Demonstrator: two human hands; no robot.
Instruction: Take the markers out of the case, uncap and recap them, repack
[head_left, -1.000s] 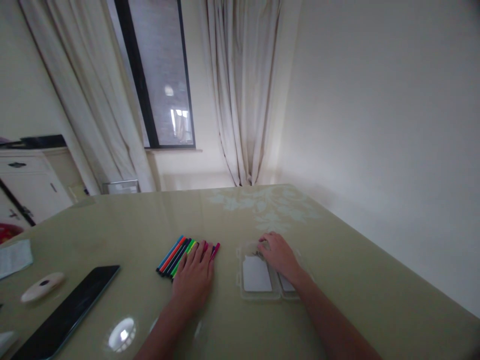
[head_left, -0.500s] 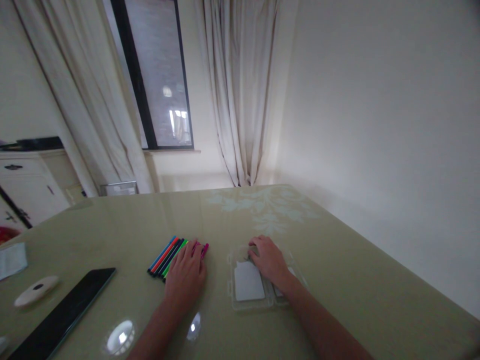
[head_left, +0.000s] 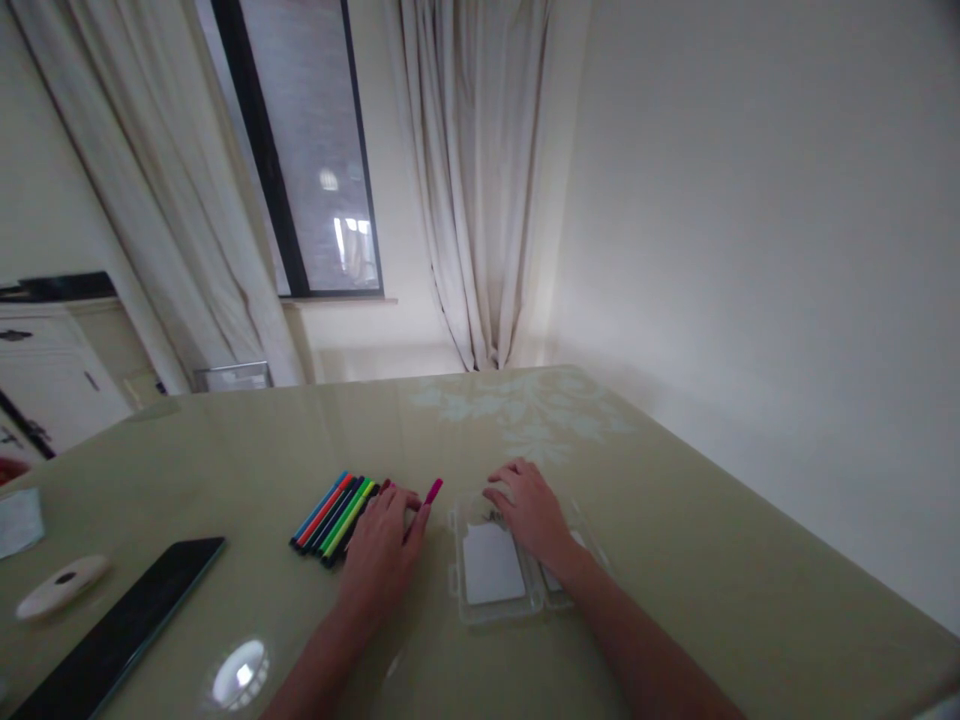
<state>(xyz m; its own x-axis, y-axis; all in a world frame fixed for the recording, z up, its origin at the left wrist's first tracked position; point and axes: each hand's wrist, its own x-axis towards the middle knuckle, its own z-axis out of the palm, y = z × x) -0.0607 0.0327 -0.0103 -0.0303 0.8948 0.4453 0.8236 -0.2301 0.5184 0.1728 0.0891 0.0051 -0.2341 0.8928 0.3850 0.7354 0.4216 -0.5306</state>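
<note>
My left hand (head_left: 382,540) is closed on a pink marker (head_left: 434,490) whose capped end sticks out past the thumb, up and to the right. Just left of that hand lies a row of several coloured markers (head_left: 330,515), among them blue, red, black and green ones; my fingers cover part of the row. My right hand (head_left: 529,515) hovers over or rests on a clear plastic case (head_left: 499,613), its fingers bent and a little apart, with nothing visible in them. White cards (head_left: 491,565) lie in the case, partly behind my right wrist. Whether the fingertips touch the case is unclear.
A black tablet-like slab (head_left: 124,625) and a white oval object (head_left: 64,588) lie on the table (head_left: 697,590) at the left. A pale folded cloth or tissue (head_left: 19,522) is by the left edge. The wall (head_left: 787,250) runs along the table's right side.
My left hand has moved right, bringing the pink marker away from the row and uncovering more markers. The right hand has lifted slightly, its fingers spread more over the case. The view has shifted a little.
</note>
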